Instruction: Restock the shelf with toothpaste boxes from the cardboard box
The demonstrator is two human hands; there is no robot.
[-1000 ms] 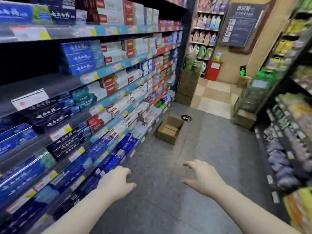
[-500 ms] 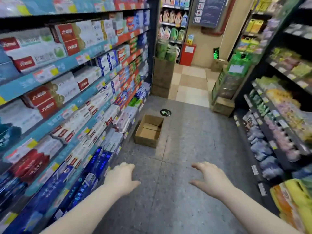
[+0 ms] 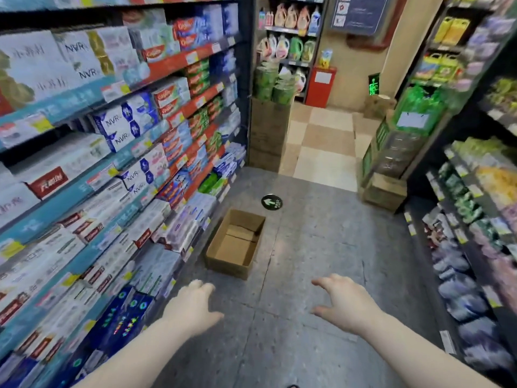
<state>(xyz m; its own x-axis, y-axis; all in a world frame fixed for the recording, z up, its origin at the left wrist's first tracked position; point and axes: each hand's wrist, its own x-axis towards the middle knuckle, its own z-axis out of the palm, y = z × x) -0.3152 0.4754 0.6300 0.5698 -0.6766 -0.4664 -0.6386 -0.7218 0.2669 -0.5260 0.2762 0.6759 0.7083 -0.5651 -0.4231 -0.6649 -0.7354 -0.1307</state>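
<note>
Hovering above the grey stone floor [image 3: 307, 247], the fingers [image 3: 326, 282] of the right hand [image 3: 345, 306] are spread and loosely bent, thumb held apart, and nothing is held by them. Those of the left hand [image 3: 193, 308] are relaxed and slightly curled, and nothing is held there either. Both bare forearms are stretched forward from the bottom of the view, palms down.

Ahead of the hands and well apart from them, an open brown cardboard box [image 3: 223, 266] is set on the floor, just beside the foot of the tall blue-edged shelf [image 3: 67, 194] on the left. That shelf is packed row upon row with white, blue and red toothpaste boxes [image 3: 123, 127], blurred where nearest. Inside the cardboard box only bare bottom flaps are seen; no toothpaste boxes can be made out in it.

The step in hand is judged to be the approach to the cardboard box, with nothing yet picked up. Since the box looks emptied, restocking is judged close to finished. The next move would call for a walk forward, a bend down, and both hands brought to opposite walls of the box, for a check inside or for lifting it away.

Beyond it a round black floor sticker [image 3: 271, 202] with a pale arrow is seen, and larger brown cartons [image 3: 268, 130] are stacked at the aisle's end.
</note>
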